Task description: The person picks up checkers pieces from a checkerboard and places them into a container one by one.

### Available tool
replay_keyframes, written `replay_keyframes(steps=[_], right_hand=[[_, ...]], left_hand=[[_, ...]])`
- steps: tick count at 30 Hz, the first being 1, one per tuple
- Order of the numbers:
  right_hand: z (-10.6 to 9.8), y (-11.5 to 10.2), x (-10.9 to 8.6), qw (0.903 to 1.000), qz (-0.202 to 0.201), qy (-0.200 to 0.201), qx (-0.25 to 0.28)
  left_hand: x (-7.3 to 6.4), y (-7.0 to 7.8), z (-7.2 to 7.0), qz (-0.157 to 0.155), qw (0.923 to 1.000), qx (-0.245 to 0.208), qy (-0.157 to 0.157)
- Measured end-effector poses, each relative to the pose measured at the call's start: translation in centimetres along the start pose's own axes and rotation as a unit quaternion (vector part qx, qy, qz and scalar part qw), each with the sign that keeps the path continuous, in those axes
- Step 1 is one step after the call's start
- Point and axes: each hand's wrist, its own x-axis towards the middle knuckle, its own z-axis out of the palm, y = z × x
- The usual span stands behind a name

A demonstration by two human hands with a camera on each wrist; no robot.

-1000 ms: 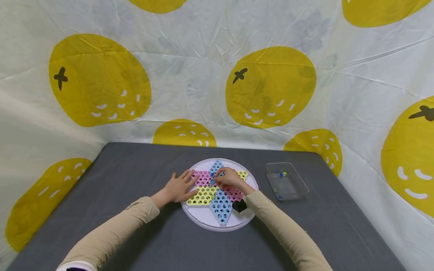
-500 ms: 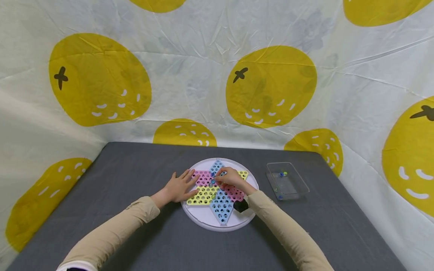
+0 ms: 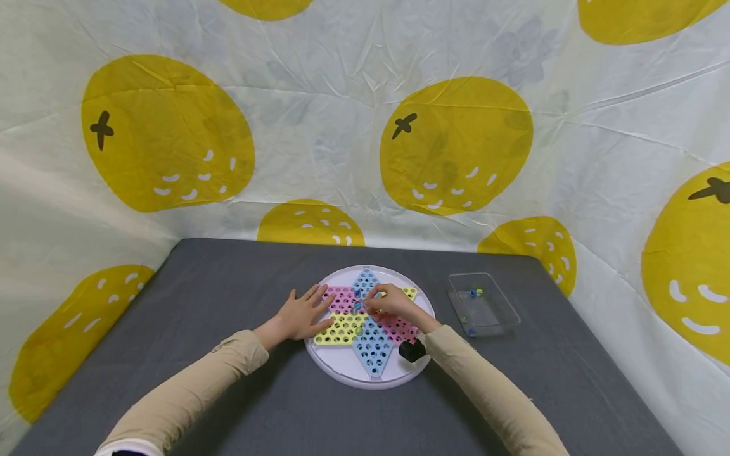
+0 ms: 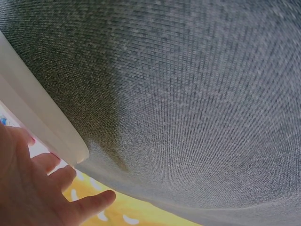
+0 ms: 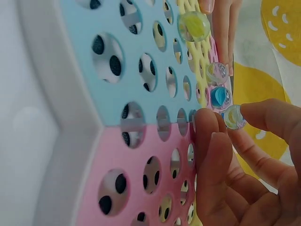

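Observation:
A round white Chinese checkers board has a perforated star of pink, yellow and blue sections. My left hand rests with spread fingers on its left rim. At the star's middle, my right hand bends its fingers over the holes. The right wrist view shows a clear marble with a yellowish swirl at the index fingertip, seemingly pinched; the far side of that grip is hidden. Close by sit a blue marble and a clear marble. A yellow-green marble lies nearer, on the yellow section.
Right of the board stands a clear plastic box with several blue and green marbles in it. Both stand on a dark grey tablecloth. Behind hangs a white curtain with yellow fruit prints.
My right hand has shifted slightly right, away from the blue marbles, and its forearm has swung a little right too. The left hand stays in place.

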Motion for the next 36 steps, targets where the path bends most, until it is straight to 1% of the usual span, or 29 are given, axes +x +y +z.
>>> replay_keyframes(steps=[5, 8, 11, 16, 19, 25, 31, 36], right_hand=[[-0.5, 0.2, -0.8, 0.9992, -0.034, -0.017, 0.008], [-0.8, 0.3, -1.4, 0.9988, -0.049, -0.009, 0.002], [-1.3, 0.3, -1.9, 0.9987, -0.045, 0.013, -0.018], [-2.2, 0.3, -2.8, 0.9978, -0.022, 0.040, -0.047], [-2.9, 0.4, -3.3, 0.9977, -0.021, 0.038, -0.052], [-4.4, 0.9, -4.4, 0.9977, -0.039, 0.023, -0.050], [-5.7, 1.3, -5.2, 0.9976, -0.045, 0.022, -0.048], [-6.6, 1.7, -6.0, 0.9976, -0.040, 0.027, -0.049]], left_hand=[[-0.1, 0.1, -0.1, -0.001, 1.0000, 0.000, 0.001], [-0.2, 0.1, -0.2, 0.000, 1.0000, -0.003, 0.003], [-0.2, 0.2, -0.4, 0.002, 1.0000, -0.005, 0.002], [-0.3, 0.1, -0.5, 0.004, 1.0000, -0.007, 0.001], [-0.3, 0.1, -0.5, 0.005, 1.0000, -0.007, 0.000], [-0.3, 0.2, -0.6, 0.003, 1.0000, -0.009, -0.003], [-0.1, 0.1, -0.5, 0.000, 1.0000, -0.005, -0.005], [-0.1, 0.1, -0.4, 0.000, 1.0000, -0.004, -0.008]])
